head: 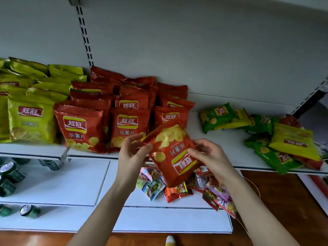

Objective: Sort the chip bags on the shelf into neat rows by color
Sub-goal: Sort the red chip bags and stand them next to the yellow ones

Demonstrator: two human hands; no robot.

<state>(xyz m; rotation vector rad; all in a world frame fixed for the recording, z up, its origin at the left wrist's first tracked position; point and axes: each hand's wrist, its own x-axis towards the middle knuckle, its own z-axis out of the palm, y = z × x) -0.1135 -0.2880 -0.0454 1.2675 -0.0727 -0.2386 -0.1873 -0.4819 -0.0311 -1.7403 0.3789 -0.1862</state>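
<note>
- Both hands, left (132, 153) and right (209, 155), pinch one red bag (174, 157) upside down at frame centre, probably to turn it upright
- Red rows (124, 110) stand just behind, on the shelf (221, 139)

A camera on the person's head looks forward and down at a shop shelf.

The view starts up high, just behind the two arms, which come in from the bottom edge. It faces the white back wall (195, 50) and tips down over the shelf (221, 137), so the lower shelves (53, 183) and the brown floor (284, 201) show too. The left hand (131, 153) and right hand (211, 157) are very close, in the middle, holding a red chip bag (172, 153) between them. The lens is wide, so straight lines lean and bend near the sides.
</note>
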